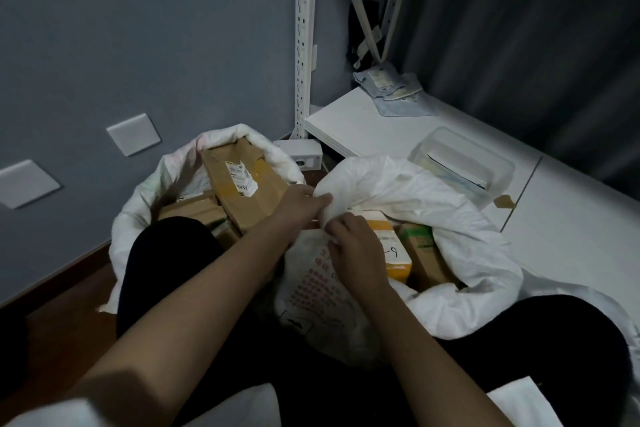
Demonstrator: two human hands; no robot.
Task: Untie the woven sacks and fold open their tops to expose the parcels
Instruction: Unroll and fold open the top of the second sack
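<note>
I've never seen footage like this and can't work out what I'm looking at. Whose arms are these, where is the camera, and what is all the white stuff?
There is no machine here. The camera sits on a person's head and looks down, so the two bare arms are their own. They sit on the floor with two white woven sacks before them. The left sack already has its top folded open, showing brown cardboard parcels. The left hand and right hand both pinch the rim of the right sack, where a yellow parcel already shows. Behind stands a low white shelf carrying a clear plastic box.
</note>
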